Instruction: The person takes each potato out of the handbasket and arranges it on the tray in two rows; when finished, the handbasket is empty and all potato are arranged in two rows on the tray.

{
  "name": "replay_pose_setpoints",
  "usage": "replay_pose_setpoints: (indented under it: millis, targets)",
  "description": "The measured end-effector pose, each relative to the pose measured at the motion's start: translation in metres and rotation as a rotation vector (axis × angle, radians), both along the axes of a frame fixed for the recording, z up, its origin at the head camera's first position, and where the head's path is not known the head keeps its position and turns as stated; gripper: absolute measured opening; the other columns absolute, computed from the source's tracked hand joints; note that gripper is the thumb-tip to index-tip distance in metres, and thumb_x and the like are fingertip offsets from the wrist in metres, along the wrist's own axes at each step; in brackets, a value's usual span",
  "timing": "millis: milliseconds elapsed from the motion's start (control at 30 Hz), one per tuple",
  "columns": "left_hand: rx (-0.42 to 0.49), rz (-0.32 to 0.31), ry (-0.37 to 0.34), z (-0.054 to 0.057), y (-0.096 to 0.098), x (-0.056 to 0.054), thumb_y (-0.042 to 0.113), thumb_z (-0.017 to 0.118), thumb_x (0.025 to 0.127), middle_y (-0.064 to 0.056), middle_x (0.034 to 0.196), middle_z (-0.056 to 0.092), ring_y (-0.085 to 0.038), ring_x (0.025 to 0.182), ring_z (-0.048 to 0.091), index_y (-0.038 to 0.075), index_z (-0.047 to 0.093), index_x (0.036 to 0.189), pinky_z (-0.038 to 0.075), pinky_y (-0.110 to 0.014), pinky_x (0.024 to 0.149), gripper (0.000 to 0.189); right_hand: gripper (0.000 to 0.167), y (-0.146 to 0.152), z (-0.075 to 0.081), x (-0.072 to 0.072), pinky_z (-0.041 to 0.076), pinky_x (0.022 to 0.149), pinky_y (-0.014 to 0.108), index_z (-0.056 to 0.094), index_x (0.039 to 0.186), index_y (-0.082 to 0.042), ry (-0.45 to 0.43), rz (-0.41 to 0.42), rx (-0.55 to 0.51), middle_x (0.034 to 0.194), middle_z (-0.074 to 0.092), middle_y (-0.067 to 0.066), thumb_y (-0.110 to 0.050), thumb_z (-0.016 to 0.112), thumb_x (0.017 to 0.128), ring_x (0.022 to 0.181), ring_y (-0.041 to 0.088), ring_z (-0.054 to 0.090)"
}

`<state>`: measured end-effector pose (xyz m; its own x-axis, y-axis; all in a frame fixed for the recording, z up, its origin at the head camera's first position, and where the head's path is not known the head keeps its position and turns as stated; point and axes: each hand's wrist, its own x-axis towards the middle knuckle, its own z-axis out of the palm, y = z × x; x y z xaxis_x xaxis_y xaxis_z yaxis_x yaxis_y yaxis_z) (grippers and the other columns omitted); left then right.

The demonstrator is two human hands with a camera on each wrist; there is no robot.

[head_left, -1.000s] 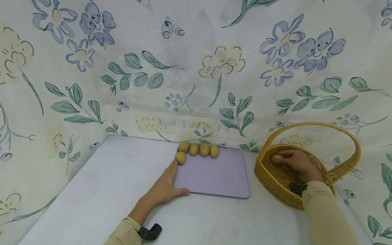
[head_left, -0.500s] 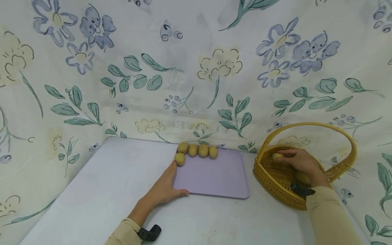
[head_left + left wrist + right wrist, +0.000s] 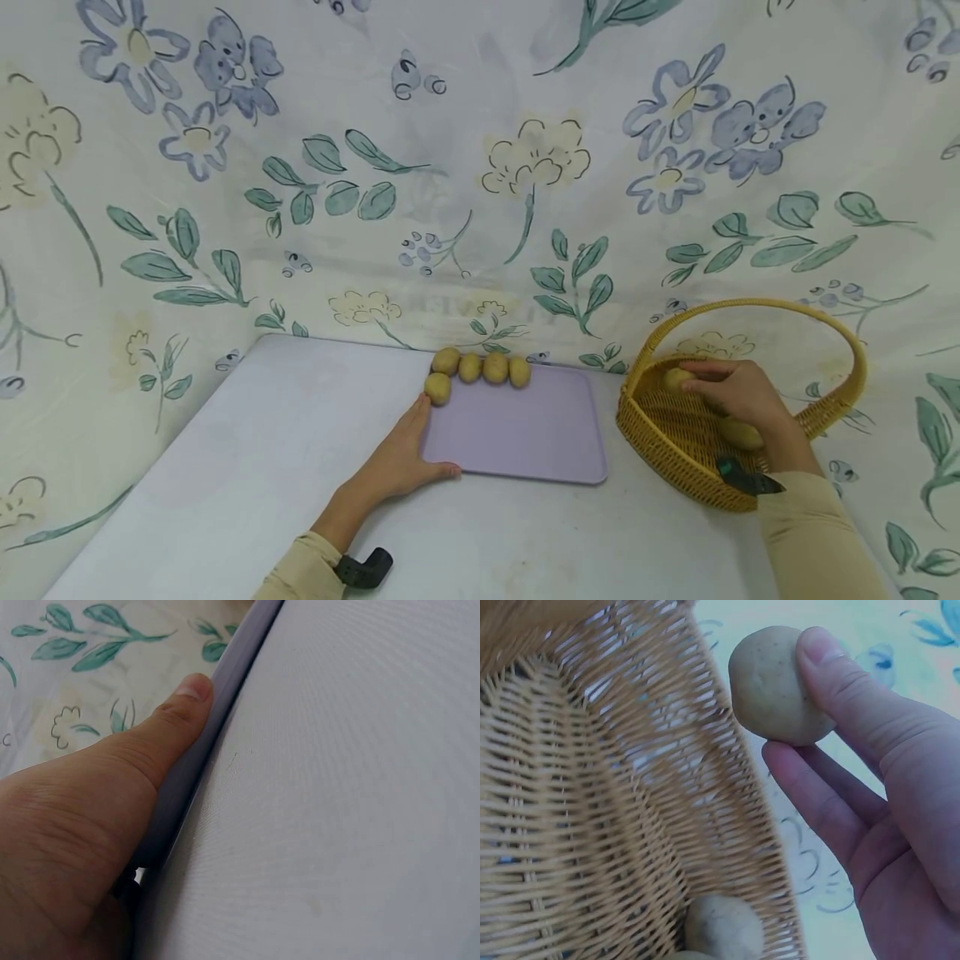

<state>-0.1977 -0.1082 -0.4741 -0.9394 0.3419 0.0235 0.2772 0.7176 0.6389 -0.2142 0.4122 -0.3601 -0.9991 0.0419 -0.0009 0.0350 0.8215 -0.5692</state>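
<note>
Between the thumb and fingertips of my right hand (image 3: 753,400) is a potato (image 3: 776,686), pinched close by the rim of the wicker basket (image 3: 663,454). More potatoes lie inside, one of them (image 3: 741,434) under my right wrist in the head view. My left hand (image 3: 397,458) rests at the near left corner of a lilac tray (image 3: 525,433). Its straight fingers run along the left side, and the thumb (image 3: 176,720) lies against the front edge. On the tray, several potatoes (image 3: 495,367) form a row at the back, with another potato (image 3: 438,388) in front at the left.
The tray and basket stand on a white table (image 3: 300,417), basket at the right with its tall handle (image 3: 757,302) arching over the opening. Flower-printed cloth (image 3: 420,208) rises behind the table and at its sides.
My right hand has lifted a little inside the basket with the potato, uncovering another potato under the wrist. My left hand stays at the tray corner. The head view has shifted slightly.
</note>
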Motion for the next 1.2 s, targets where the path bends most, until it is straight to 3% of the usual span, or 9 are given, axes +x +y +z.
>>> replay_pose_setpoints:
  millis: [67, 167, 267, 333, 533, 700, 867, 1000, 1200]
  targets:
    - [-0.002, -0.003, 0.007, 0.0, 0.0, 0.0, 0.067, 0.081, 0.072, -0.022, 0.171, 0.008, -0.038, 0.159, 0.013, -0.004, 0.007, 0.162, 0.019, -0.051, 0.13, 0.136, 0.068, -0.003, 0.003, 0.003, 0.054, 0.087, 0.026, 0.068, 0.135, -0.014, 0.016, -0.009, -0.008, 0.135, 0.067, 0.017, -0.061, 0.071, 0.088, 0.122, 0.036, 0.064]
    - [-0.009, -0.007, 0.007, 0.002, -0.001, 0.0, 0.068, 0.081, 0.072, -0.022, 0.171, 0.007, -0.037, 0.159, 0.012, -0.004, 0.007, 0.162, 0.018, -0.051, 0.13, 0.136, 0.067, -0.007, 0.007, 0.007, 0.051, 0.08, 0.016, 0.069, 0.134, -0.013, 0.039, -0.019, -0.027, 0.136, 0.067, 0.016, -0.061, 0.073, 0.087, 0.108, 0.01, 0.067]
    - [-0.006, -0.008, 0.005, 0.004, -0.002, 0.001, 0.067, 0.081, 0.073, -0.023, 0.171, 0.007, -0.038, 0.159, 0.011, -0.004, 0.007, 0.161, 0.017, -0.052, 0.13, 0.136, 0.064, -0.013, 0.01, 0.009, 0.05, 0.078, 0.011, 0.071, 0.132, -0.014, 0.06, -0.008, -0.045, 0.136, 0.068, 0.015, -0.059, 0.074, 0.086, 0.095, -0.015, 0.057]
    - [-0.008, -0.002, 0.002, 0.006, -0.003, 0.001, 0.067, 0.081, 0.073, -0.022, 0.171, 0.006, -0.038, 0.159, 0.011, -0.003, 0.006, 0.162, 0.017, -0.052, 0.13, 0.136, 0.062, -0.018, 0.01, 0.009, 0.051, 0.079, 0.01, 0.071, 0.131, -0.015, 0.061, 0.017, -0.063, 0.136, 0.068, 0.014, -0.057, 0.075, 0.086, 0.091, -0.021, 0.054]
    - [0.007, -0.002, 0.011, 0.005, -0.003, 0.001, 0.065, 0.082, 0.073, -0.022, 0.171, 0.008, -0.038, 0.159, 0.012, -0.004, 0.008, 0.162, 0.018, -0.052, 0.13, 0.134, 0.055, -0.036, 0.008, 0.013, 0.05, 0.083, 0.008, 0.074, 0.128, -0.02, 0.055, 0.072, -0.115, 0.138, 0.067, 0.008, -0.054, 0.078, 0.085, 0.099, -0.018, 0.056]
    - [0.009, -0.007, 0.006, 0.002, -0.002, 0.001, 0.066, 0.081, 0.073, -0.022, 0.171, 0.007, -0.038, 0.159, 0.012, -0.004, 0.008, 0.161, 0.018, -0.052, 0.13, 0.135, 0.05, -0.05, 0.008, 0.017, 0.053, 0.082, 0.01, 0.076, 0.124, -0.014, 0.091, 0.113, -0.17, 0.135, 0.069, 0.012, -0.043, 0.082, 0.084, 0.098, -0.013, 0.062]
    - [0.007, 0.004, 0.016, 0.002, 0.0, 0.001, 0.065, 0.083, 0.072, -0.022, 0.171, 0.008, -0.038, 0.159, 0.013, -0.004, 0.009, 0.162, 0.018, -0.052, 0.13, 0.135, 0.049, -0.064, 0.01, 0.016, 0.056, 0.083, 0.018, 0.076, 0.122, -0.015, 0.091, 0.132, -0.122, 0.128, 0.072, 0.011, -0.046, 0.081, 0.084, 0.094, -0.01, 0.063]
    - [0.003, 0.001, 0.019, 0.003, 0.0, 0.002, 0.065, 0.082, 0.073, -0.023, 0.17, 0.008, -0.038, 0.159, 0.013, -0.005, 0.009, 0.161, 0.019, -0.051, 0.13, 0.135, 0.047, -0.076, 0.009, 0.015, 0.056, 0.094, 0.03, 0.077, 0.121, -0.016, 0.073, 0.148, -0.145, 0.126, 0.073, 0.01, -0.045, 0.081, 0.085, 0.096, -0.01, 0.063]
    - [-0.009, -0.003, 0.027, 0.001, -0.001, 0.001, 0.067, 0.081, 0.072, -0.023, 0.171, 0.009, -0.038, 0.159, 0.014, -0.005, 0.01, 0.161, 0.02, -0.051, 0.129, 0.135, 0.044, -0.097, 0.003, 0.013, 0.06, 0.081, 0.02, 0.077, 0.121, -0.01, 0.062, 0.23, -0.271, 0.123, 0.075, 0.012, -0.034, 0.083, 0.085, 0.096, -0.004, 0.069]
